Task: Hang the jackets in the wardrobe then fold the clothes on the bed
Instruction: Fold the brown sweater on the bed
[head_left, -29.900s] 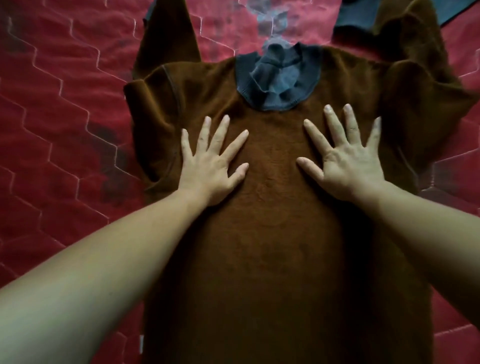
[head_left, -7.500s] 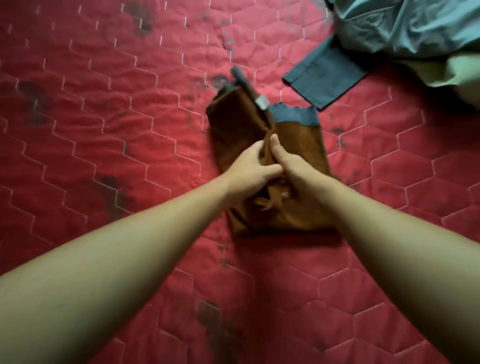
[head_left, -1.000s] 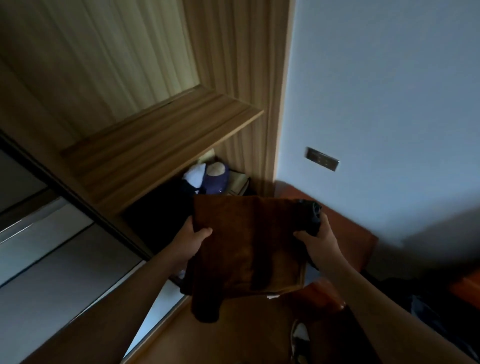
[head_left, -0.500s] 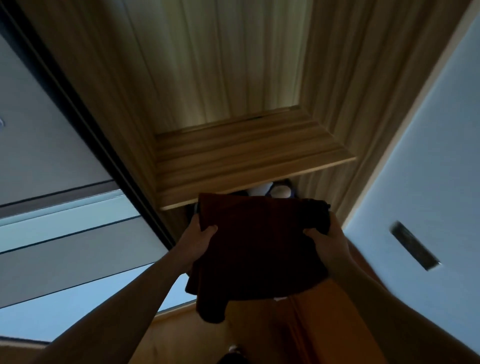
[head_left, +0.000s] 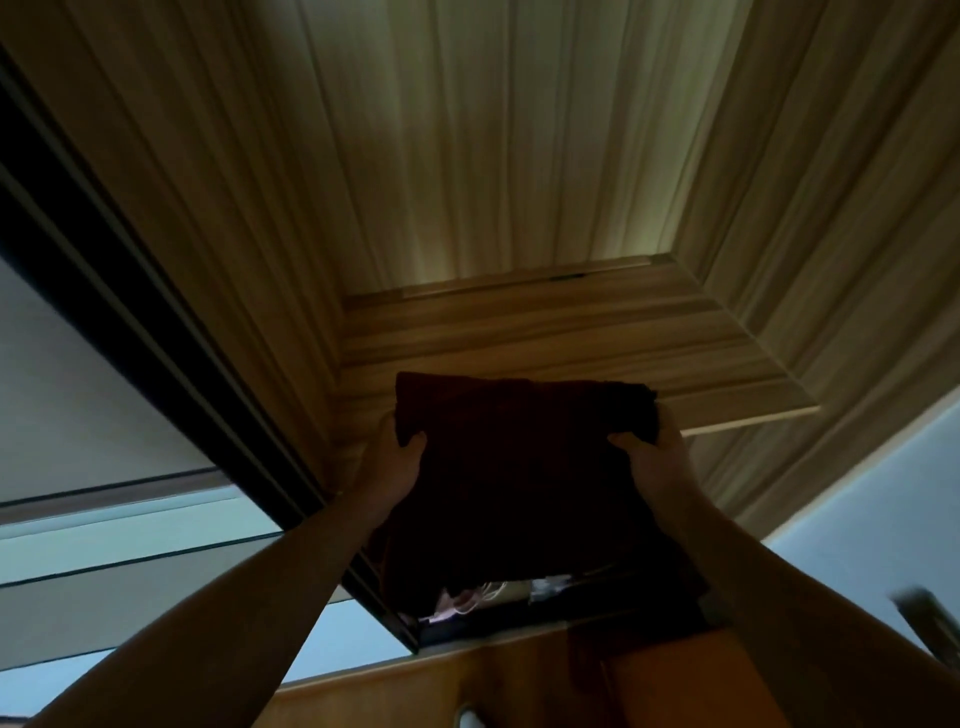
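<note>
A folded brown fleece top (head_left: 519, 478) is held up in front of a wooden wardrobe shelf (head_left: 545, 338). My left hand (head_left: 392, 462) grips its left edge and my right hand (head_left: 657, 462) grips its right edge, thumbs on top. The top's far edge lies level with the shelf's front lip and overlaps it in view. The fabric's near part sags down between my forearms. The shelf surface behind the top is bare wood.
Wooden wardrobe walls (head_left: 467, 156) rise around the shelf. A dark sliding-door frame (head_left: 156, 332) runs diagonally on the left, with pale panels beside it. Below the shelf, a dark compartment holds several items (head_left: 483, 597). A pale wall (head_left: 883, 493) with a switch plate (head_left: 930, 618) is at right.
My view has tilted further up and both hands have raised the folded top from below the shelf to the shelf's front edge.
</note>
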